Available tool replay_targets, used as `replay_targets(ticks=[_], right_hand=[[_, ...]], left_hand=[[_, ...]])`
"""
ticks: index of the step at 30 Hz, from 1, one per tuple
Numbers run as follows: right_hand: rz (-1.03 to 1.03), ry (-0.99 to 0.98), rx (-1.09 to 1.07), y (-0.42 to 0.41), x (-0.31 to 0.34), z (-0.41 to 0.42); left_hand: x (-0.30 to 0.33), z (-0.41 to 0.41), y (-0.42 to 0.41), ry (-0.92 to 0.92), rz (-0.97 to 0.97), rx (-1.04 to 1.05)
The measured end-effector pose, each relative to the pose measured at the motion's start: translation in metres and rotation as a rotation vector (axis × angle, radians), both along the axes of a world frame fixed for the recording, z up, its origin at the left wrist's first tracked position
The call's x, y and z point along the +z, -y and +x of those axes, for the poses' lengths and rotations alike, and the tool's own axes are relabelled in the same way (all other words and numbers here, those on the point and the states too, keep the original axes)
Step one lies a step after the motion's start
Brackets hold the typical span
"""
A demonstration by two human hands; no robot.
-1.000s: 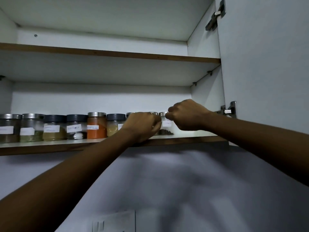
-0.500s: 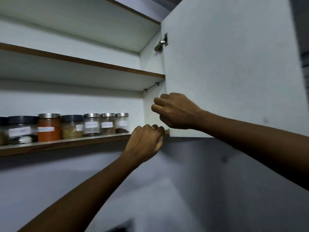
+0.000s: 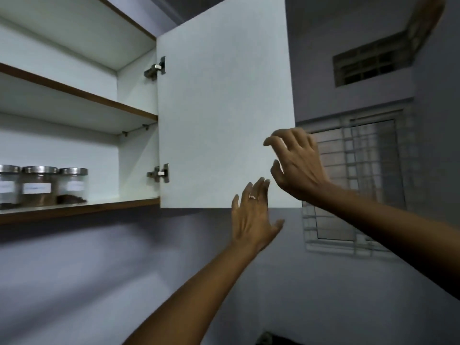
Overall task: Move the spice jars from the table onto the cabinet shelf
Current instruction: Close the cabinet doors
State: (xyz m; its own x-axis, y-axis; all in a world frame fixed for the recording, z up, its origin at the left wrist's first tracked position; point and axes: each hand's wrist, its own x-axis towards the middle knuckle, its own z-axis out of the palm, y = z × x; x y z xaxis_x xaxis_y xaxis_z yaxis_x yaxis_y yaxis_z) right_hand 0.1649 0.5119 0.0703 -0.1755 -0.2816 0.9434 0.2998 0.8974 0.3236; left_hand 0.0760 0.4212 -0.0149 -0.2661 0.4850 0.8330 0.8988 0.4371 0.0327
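Three glass spice jars with metal lids [image 3: 37,186] stand in a row on the lower cabinet shelf [image 3: 79,207] at the left edge of the view. The white cabinet door [image 3: 224,108] hangs open in the middle. My right hand [image 3: 297,161] is at the door's outer edge, fingers spread and loosely bent, holding nothing. My left hand [image 3: 252,214], with a ring on one finger, is raised with straight fingers in front of the door's lower right corner. Neither hand holds a jar.
The upper shelf [image 3: 82,93] shows nothing on it. Two metal hinges [image 3: 158,173] join the door to the cabinet side. A barred window [image 3: 353,180] and a vent [image 3: 371,63] sit in the wall at right. Bare wall lies below the cabinet.
Both hands left the jars and moved right to the open door's outer edge, and their fingers opened. The view swung right, leaving only the last jars in sight.
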Motion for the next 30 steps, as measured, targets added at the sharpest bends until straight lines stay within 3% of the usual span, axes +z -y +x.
replay_targets(ticks=[6,12,19,30], right_hand=[[-0.689,0.058,0.235,-0.031,-0.018,0.001],[-1.061,0.116,0.608,-0.051,-0.023,-0.019],[-1.053,0.077,0.728,-0.055,-0.026,-0.046],[-0.990,-0.002,0.808,-0.055,-0.031,-0.047]], left_hand=[[-0.004,0.011,-0.057,0.260,0.078,-0.012],[0.013,0.020,-0.087,0.357,0.102,0.067],[0.026,0.013,-0.105,0.357,0.186,0.191],[0.026,0.015,-0.103,0.325,0.163,0.225]])
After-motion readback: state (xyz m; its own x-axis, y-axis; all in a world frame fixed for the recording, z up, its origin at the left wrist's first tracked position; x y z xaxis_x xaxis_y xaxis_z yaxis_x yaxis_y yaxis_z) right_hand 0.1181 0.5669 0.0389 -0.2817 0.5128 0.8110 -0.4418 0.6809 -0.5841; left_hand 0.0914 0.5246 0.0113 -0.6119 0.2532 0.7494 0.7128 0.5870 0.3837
